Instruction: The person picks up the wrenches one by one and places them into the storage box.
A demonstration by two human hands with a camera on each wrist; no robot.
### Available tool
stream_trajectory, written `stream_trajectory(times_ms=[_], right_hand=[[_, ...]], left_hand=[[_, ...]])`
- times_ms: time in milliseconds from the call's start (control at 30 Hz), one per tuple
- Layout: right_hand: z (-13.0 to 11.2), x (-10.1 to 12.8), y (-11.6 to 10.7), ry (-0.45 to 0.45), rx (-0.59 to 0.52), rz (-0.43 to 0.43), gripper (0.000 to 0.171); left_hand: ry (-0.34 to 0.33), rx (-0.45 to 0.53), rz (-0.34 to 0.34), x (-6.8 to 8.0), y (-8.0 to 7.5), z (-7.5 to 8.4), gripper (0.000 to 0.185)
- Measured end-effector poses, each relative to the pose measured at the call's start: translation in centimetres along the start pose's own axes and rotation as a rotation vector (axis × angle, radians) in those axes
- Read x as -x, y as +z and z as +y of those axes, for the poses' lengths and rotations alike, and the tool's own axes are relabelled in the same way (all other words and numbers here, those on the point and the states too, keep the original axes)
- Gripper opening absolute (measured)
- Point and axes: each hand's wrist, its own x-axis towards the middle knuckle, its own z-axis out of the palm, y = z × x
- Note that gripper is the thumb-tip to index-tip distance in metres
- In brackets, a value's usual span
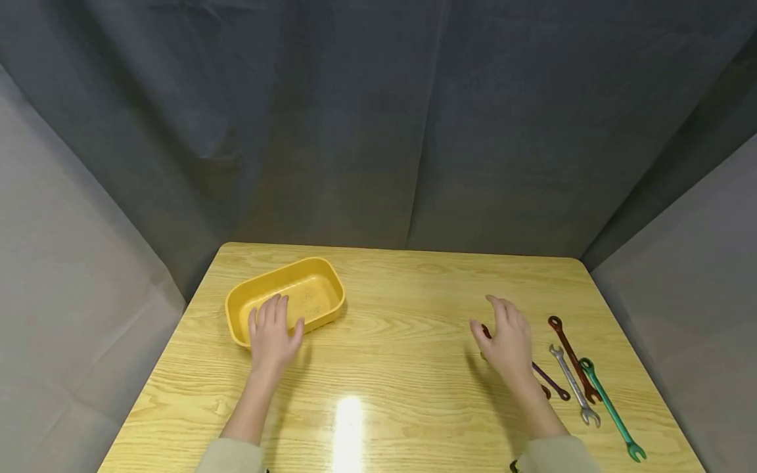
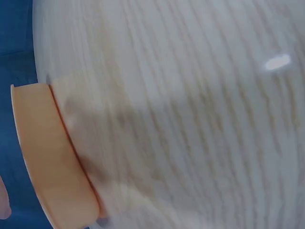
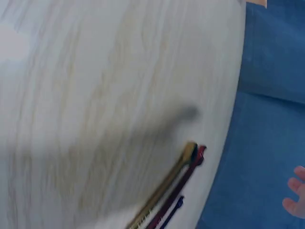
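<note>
My left hand reaches over the near side of a yellow rectangular bin, its fingers spread and overlapping the near rim in the head view. In the left wrist view the bin's side wall stands on the table, with a fingertip at the frame's edge. My right hand hovers above several wrenches with its fingers loosely bent and nothing held. A purple wrench shows partly from under it. The right wrist view shows a gold wrench lying alongside a dark red one.
Right of my right hand lie a silver wrench, a brown-red wrench and a green wrench, close together. Another dark tool end peeks out by the right sleeve. A dark curtain hangs behind the wooden table.
</note>
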Motion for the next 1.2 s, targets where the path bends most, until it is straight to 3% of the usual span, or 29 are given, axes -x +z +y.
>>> stream_trajectory(times_ms=[267, 433, 667, 933, 1200], right_hand=[[-1.6, 0.0, 2.3, 0.041, -0.075, 0.039, 0.048], [-2.8, -0.1, 3.6, 0.043, -0.093, 0.029, 0.046], [-4.6, -0.3, 5.4, 0.053, -0.126, 0.022, 0.042], [-6.6, -1.1, 7.4, 0.07, -0.161, -0.03, 0.039], [-8.6, -2.0, 9.1, 0.138, -0.231, -0.072, 0.037]], left_hand=[[0.046, 0.031, 0.219, 0.7, 0.7, -1.5, 0.043], [0.038, 0.04, 0.297, 1.0, 0.9, -2.2, 0.038], [-0.025, 0.048, 0.348, 1.5, 0.8, -3.0, 0.035], [-0.104, 0.048, 0.317, 2.3, 0.4, -4.0, 0.032], [-0.171, 0.065, 0.358, 2.8, 0.2, -5.0, 0.031]])
